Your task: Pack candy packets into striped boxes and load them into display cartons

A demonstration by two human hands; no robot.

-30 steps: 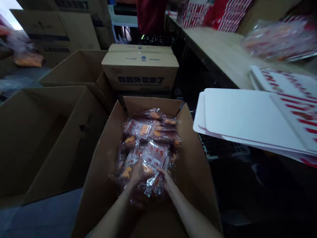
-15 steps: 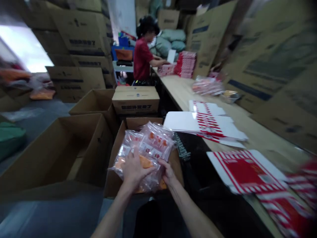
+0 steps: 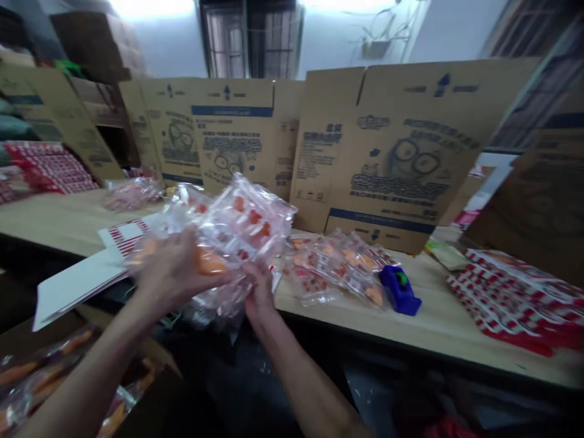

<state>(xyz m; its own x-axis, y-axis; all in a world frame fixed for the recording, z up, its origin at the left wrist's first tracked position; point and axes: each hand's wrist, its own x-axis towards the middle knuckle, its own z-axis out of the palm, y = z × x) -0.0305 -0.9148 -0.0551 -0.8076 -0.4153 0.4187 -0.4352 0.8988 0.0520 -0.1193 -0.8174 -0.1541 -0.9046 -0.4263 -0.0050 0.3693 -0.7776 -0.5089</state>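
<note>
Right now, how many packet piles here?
4: one pile held by left hand and right hand, one beside the tape dispenser, one farther left on the table, one in the carton. More may be hidden.

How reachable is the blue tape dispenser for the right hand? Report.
Probably not directly: the right hand helps hold a bundle of bagged packets. Freed, it could likely pass over the loose packets on the table to the blue tape dispenser.

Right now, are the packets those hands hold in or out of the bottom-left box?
Out: the left fingers and right fingers hold the packets up, clear of the cardboard box, which sits lower, at the picture's bottom left.
</note>
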